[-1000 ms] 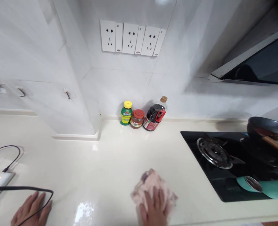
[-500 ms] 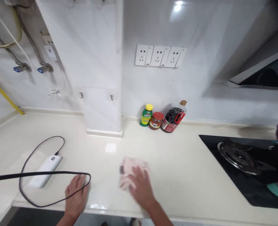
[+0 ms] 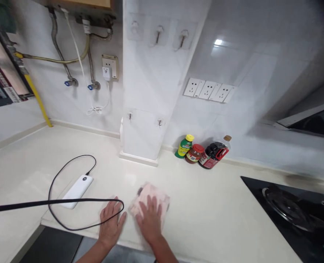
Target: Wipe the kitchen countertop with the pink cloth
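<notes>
My right hand lies flat with its fingers spread on a pale pink cloth, pressing it against the cream counter. A dark patch shows at the cloth's upper left corner. To its left, my left hand rests palm down near the counter's front edge, fingers stretched out and thumb apart, holding nothing. A black cable loops across the view over the back of that hand. Left of it lies a white power bank with a thin black lead plugged into its far end.
Against the back wall stand a green bottle with a yellow cap, a red-lidded jar and a large dark sauce bottle. A black gas hob is at the right. A white pillar juts onto the counter.
The view has swung left, so fixed things sit farther right and lower. My right hand and the cloth have slid left across the counter. My left hand's thumb now shows apart from its fingers.
</notes>
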Demonstrator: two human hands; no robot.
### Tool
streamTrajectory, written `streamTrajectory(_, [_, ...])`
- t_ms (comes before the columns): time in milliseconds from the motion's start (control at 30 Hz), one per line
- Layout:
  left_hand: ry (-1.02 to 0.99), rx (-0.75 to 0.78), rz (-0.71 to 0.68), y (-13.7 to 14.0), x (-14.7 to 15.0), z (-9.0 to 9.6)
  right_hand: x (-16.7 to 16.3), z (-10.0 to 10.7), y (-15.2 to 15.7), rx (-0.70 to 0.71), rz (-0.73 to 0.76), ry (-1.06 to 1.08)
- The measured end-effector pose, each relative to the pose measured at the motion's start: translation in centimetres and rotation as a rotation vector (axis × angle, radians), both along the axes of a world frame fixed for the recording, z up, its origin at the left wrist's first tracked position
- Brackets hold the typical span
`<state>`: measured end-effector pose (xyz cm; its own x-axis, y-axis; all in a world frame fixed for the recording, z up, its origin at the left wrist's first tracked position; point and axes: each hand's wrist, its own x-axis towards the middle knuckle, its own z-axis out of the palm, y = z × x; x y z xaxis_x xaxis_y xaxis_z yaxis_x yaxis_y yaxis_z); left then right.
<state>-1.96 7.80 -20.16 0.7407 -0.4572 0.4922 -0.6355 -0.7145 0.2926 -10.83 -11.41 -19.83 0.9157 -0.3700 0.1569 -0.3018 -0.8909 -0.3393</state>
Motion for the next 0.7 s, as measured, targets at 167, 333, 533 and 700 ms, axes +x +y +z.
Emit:
streamTrajectory(167, [-0.060,-0.041,-0.220,-0.4,-2.6,1.0,-1.5,-0.3,1.2,0.209,0.272,-0.127])
streamTrajectory(333, [0.202,0.154,-0.303,-4.5,-3.1,2.5,-4.3,-0.9,-7.8,0.153,-0.196,-0.163])
streamTrajectory(533, [0.486,0.313,-0.325,-7.3,-3.3,-0.1,-4.5,-2.6,-11.6,0.049,-0.359,-0.076])
streamTrajectory(700, [0.513,0.293,-0.422,-10.6,-3.0,-3.1,-3.9,-5.9,-11.1,-0.125,-0.356,-0.039])
